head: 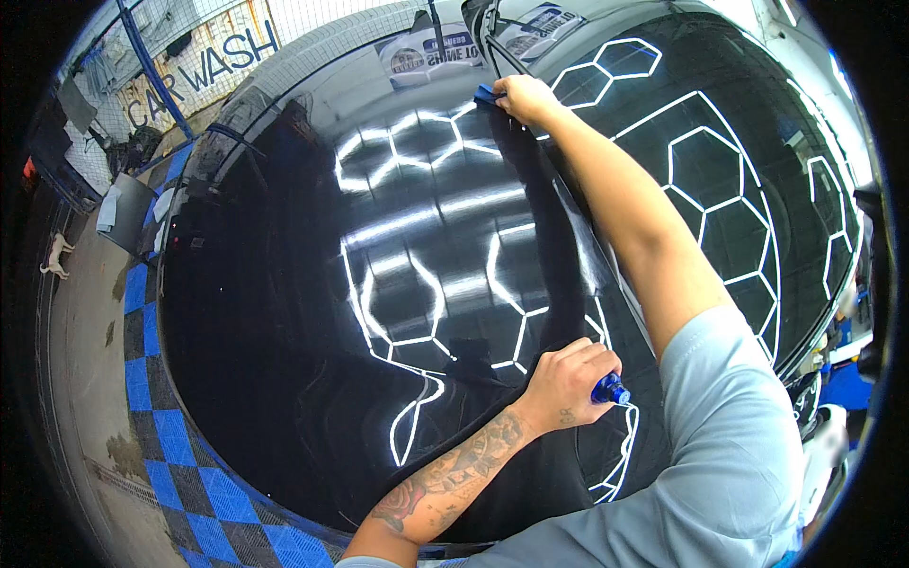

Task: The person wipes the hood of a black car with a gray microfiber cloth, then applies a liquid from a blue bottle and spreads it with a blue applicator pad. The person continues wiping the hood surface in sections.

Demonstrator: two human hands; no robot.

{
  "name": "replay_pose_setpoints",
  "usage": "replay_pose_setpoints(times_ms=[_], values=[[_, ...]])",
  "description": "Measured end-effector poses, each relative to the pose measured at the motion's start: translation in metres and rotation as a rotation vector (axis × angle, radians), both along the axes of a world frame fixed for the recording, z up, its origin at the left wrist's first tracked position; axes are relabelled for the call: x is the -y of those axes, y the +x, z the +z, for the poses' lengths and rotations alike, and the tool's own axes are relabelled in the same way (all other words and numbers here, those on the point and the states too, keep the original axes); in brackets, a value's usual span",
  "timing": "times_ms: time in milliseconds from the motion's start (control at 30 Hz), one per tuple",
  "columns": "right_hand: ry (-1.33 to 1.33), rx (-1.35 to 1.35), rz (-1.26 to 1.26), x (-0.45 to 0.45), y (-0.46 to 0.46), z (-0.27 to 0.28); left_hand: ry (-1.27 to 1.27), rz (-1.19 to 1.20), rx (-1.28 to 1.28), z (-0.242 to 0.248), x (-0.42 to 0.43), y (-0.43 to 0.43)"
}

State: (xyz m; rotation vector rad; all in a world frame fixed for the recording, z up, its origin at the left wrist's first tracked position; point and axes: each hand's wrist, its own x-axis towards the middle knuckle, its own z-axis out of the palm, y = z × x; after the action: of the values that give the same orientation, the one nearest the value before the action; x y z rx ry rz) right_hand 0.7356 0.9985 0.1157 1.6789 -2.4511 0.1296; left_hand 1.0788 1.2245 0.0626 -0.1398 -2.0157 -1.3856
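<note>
My right hand (527, 101) reaches to the far edge of a glossy black car hood (263, 305). Its fingers pinch a small blue applicator pad (486, 94), which appears to rest on the paint. Nearer to me, my left hand (568, 387) is wrapped around a small blue bottle (609, 390), held tilted with its neck pointing right. Most of the bottle is hidden in the fist, and I cannot tell whether it is capped. Hexagonal lamps reflect as bright white lines across the hood and the windshield (703, 170).
Blue and black checkered floor tiles (167, 454) curve along the hood's front edge. A grey bin-like object (126, 216) with cloths stands there. Farther left, a small light-coloured dog (58, 255) is on the concrete. Behind a mesh fence with a blue post (156, 71), a wall bears writing.
</note>
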Motion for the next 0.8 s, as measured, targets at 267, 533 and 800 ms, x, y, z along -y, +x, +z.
replay_pose_setpoints(times_ms=[267,533,800], values=[[0.080,0.085,0.396,-0.257,0.106,0.022,-0.013,0.002,0.026,0.003,0.001,-0.001],[0.151,0.142,0.406,-0.308,0.133,0.022,-0.043,-0.004,0.073,0.001,-0.003,-0.003],[0.000,0.053,0.337,-0.166,0.081,0.009,-0.017,0.001,0.069,-0.001,-0.008,-0.004]])
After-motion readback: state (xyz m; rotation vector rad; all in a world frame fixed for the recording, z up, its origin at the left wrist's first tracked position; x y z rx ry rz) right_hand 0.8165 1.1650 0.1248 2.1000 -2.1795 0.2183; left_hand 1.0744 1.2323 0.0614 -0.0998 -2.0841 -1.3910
